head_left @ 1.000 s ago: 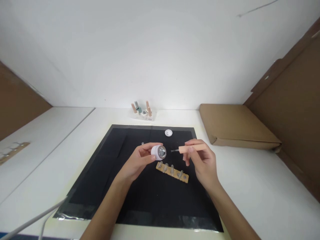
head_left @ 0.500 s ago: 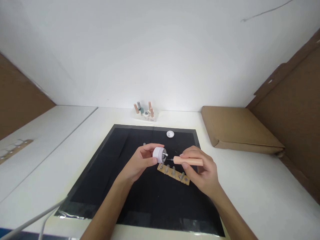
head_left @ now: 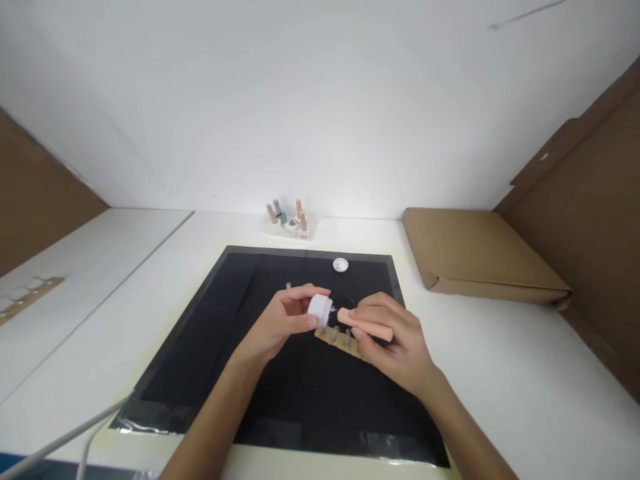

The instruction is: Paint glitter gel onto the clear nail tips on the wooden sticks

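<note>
Near the centre of the frame, small jar in one hand, brush in the other

Just below the middle of the picture, my left hand (head_left: 280, 323) is closed narrow around a white jar (head_left: 319, 310), thumb below and fingers above, its mouth turned to the right. I'd judge it light and stiff, with smooth walls that could slip if my fingers were wet. The side walls look the best place to hold it, clear of the rim. Tipped over like this, it could spill if what's in it is runny; I can't see the contents.

Right of it, my right hand (head_left: 400, 340) pinches the peach handle (head_left: 370, 325) of a brush. That handle seems light, hard and rather slick, so I'd grip its thick part and leave the thin tip (head_left: 333, 309) alone, as it looks easily bent. The tip is at the jar's mouth; whether it touches anything, I can't tell.

Below them, a tan strip (head_left: 324, 335) bearing clear pieces (head_left: 347, 339) lies on the black mat (head_left: 225, 373), partly hidden by my right hand. A round white lid (head_left: 341, 265) lies farther up the mat.
</note>
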`<state>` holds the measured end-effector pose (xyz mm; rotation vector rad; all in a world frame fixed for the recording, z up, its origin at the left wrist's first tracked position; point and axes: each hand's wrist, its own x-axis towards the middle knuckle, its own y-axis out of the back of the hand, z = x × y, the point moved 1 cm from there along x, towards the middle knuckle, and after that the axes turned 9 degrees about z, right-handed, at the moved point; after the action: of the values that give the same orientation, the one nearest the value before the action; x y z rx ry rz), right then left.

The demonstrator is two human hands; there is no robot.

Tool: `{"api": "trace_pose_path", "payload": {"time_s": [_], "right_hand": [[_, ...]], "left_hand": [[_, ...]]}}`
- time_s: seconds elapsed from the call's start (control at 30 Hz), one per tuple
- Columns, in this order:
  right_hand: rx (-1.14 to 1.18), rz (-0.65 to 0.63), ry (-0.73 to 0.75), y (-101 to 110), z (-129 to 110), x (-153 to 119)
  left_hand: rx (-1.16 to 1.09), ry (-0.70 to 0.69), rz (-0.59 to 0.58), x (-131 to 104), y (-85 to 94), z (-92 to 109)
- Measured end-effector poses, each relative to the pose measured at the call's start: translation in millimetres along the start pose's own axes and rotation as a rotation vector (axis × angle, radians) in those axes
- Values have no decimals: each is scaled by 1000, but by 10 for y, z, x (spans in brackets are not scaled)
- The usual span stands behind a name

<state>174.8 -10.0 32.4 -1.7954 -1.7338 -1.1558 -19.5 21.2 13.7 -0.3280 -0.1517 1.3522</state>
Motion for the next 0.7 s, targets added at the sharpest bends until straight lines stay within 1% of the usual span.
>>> {"api": "trace_pose_path", "payload": {"time_s": [0.2,0.53,0.7], "right_hand": [[0,-26,4,-11,13,1],[44,-75,-49,-5,55,-43],[73,-123,-69,-1,48,-28]], "left_hand": [[29,-7,-40,6,-2,-10],[49,-16,-79,17,-13,-27],[54,-13,-76,23,-6,-34]]}}
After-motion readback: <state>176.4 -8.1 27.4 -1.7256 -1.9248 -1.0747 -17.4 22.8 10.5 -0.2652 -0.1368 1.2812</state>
